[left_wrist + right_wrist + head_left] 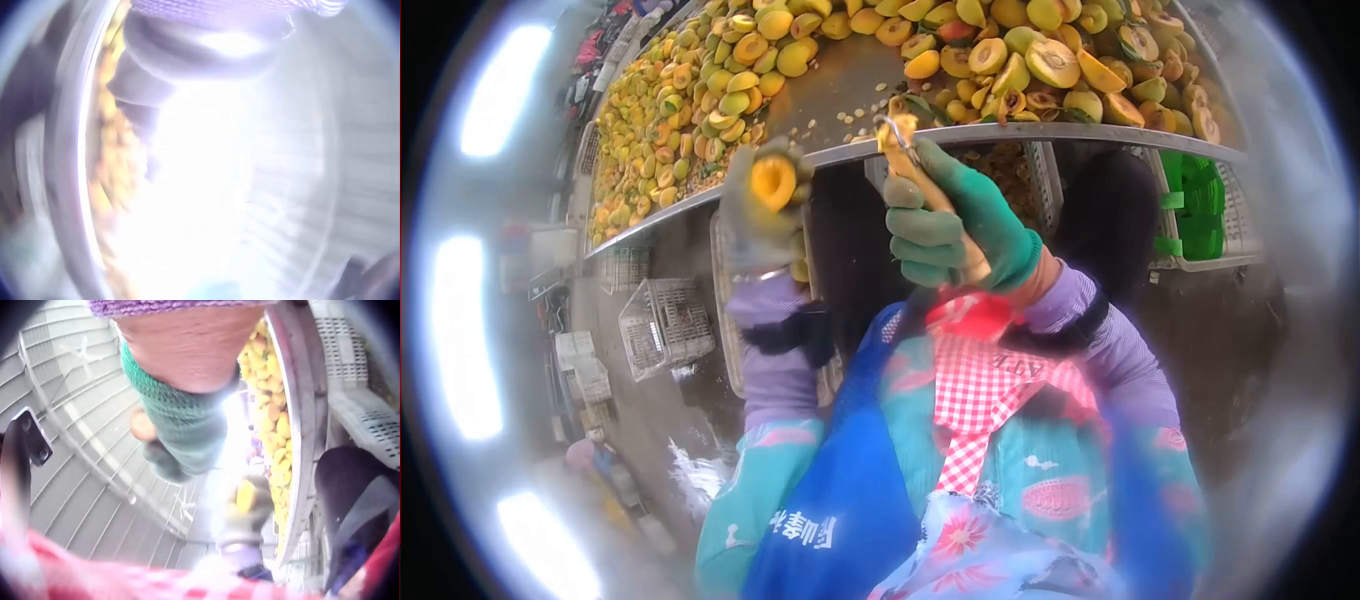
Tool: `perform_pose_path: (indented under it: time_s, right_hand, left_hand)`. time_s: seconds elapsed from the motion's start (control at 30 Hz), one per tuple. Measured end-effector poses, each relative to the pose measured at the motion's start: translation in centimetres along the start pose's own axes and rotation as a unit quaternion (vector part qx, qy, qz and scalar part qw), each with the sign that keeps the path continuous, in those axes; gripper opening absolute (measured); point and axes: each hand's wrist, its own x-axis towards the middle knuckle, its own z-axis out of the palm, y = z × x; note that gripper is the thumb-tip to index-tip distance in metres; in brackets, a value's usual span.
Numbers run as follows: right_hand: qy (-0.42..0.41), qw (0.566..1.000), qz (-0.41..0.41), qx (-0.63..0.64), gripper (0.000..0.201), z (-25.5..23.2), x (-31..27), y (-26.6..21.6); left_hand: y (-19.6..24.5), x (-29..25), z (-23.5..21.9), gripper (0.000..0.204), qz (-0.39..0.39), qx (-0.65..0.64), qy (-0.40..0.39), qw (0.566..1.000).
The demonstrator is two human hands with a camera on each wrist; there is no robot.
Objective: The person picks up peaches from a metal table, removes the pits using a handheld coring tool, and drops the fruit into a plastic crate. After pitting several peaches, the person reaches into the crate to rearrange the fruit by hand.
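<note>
In the head view my left hand (pixel 750 222), gloved in grey and blurred, holds a yellow-orange peach half (pixel 773 183) with its hollow turned up. My right hand (pixel 945 225), in a green glove, grips the wooden handle of a pitting tool (pixel 920 180). A bent metal loop tops the tool, with yellow fruit flesh (pixel 897 130) at it. Both hands are just in front of the metal table edge (pixel 840 153). The right wrist view shows the green glove (pixel 181 428) from behind, its tool mostly hidden. Glare washes out the left wrist view.
Piles of halved yellow fruit (pixel 690 100) cover much of the metal table (pixel 825 85), with small pale bits scattered between them. Below stand white plastic crates (pixel 665 325), a long tray beside my left arm, and a green basket (pixel 1195 200) at right.
</note>
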Motion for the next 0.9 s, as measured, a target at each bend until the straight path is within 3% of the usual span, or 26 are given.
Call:
perform_pose_path:
  time_s: [0.03,0.07,0.1,0.13,0.17,0.2,0.23,0.3,0.4,0.43,0.47,0.5,0.53,0.6,0.7,0.73,0.8,0.87,0.9]
  right_hand:
    - [0.142,0.989,-0.018,-0.026,0.046,-1.1,-0.6,-0.5]
    - [0.282,0.957,-0.037,-0.048,0.046,-2.7,-1.1,-1.0]
    - [0.292,0.955,-0.029,0.036,0.044,-5.9,-1.9,-1.2]
    - [0.287,0.957,-0.039,0.011,0.044,-5.7,-1.8,-1.5]
    - [0.285,0.957,-0.046,-0.015,0.043,-5.2,-1.9,-1.7]
    - [0.284,0.957,-0.052,-0.04,0.043,-4.5,-2.1,-1.7]
    - [0.349,0.925,-0.11,-0.101,0.045,-2.9,-1.9,-1.7]
    - [0.406,0.881,-0.186,-0.157,0.044,-3.6,-1.5,-2.7]
    - [0.429,0.838,-0.26,-0.214,0.045,-2.3,-2.5,-4.3]
    - [0.448,0.818,-0.275,-0.233,0.045,-2.0,-2.8,-5.3]
    - [0.465,0.8,-0.288,-0.246,0.046,-1.9,-2.9,-6.1]
    - [0.485,0.778,-0.283,-0.281,0.048,-1.7,-2.7,-7.2]
    - [0.522,0.738,-0.272,-0.33,0.047,-1.7,-1.9,-8.0]
    - [0.468,0.719,-0.187,-0.478,0.048,-4.0,-0.6,-8.2]
    - [0.396,0.489,-0.284,-0.724,0.049,-5.2,0.7,-5.2]
    - [0.39,0.484,-0.252,-0.742,0.049,-4.9,0.5,-4.6]
    - [0.38,0.472,-0.193,-0.772,0.049,-3.9,0.2,-3.4]
    - [0.392,0.508,-0.218,-0.736,0.048,-4.0,0.2,-3.0]
    - [0.396,0.524,-0.22,-0.721,0.048,-4.0,0.1,-3.0]
  left_hand:
    - [0.5,-0.2,0.1,0.031,0.078,0.225,0.075,0.968]
    - [1.0,-0.5,0.3,0.032,0.115,0.44,0.182,0.872]
    - [1.3,0.5,-2.5,0.034,0.133,0.639,0.231,0.722]
    - [1.6,1.7,-3.9,0.038,0.143,0.796,0.266,0.525]
    - [1.1,3.4,-0.1,0.044,0.108,0.649,0.203,0.726]
    - [0.4,5.3,3.4,0.045,0.108,0.683,0.143,0.708]
    - [-0.6,7.7,6.1,0.046,0.113,0.715,0.079,0.686]
    - [-5.0,14.1,7.7,0.047,0.271,0.818,0.065,0.503]
    - [-5.8,20.0,8.2,0.053,0.087,0.876,-0.028,0.473]
    - [-4.8,19.9,7.6,0.055,0.091,0.842,-0.043,0.53]
    - [-4.1,18.5,7.1,0.05,0.042,0.705,-0.093,0.701]
    - [-3.4,16.2,6.7,0.045,-0.012,0.533,-0.133,0.835]
    - [-3.3,14.1,6.1,0.042,-0.065,0.332,-0.158,0.928]
    - [-5.2,11.2,5.8,0.04,-0.042,0.155,-0.11,0.981]
    - [-6.4,9.4,4.8,0.045,-0.037,-0.025,-0.07,0.997]
    - [-6.6,8.9,4.5,0.048,-0.047,-0.068,-0.061,0.995]
    - [-7.3,8.3,5.1,0.047,-0.002,-0.004,-0.017,1.0]
    - [-7.8,7.7,6.3,0.048,0.051,0.067,0.006,0.996]
    - [-7.7,7.5,6.7,0.046,0.05,0.033,-0.005,0.998]
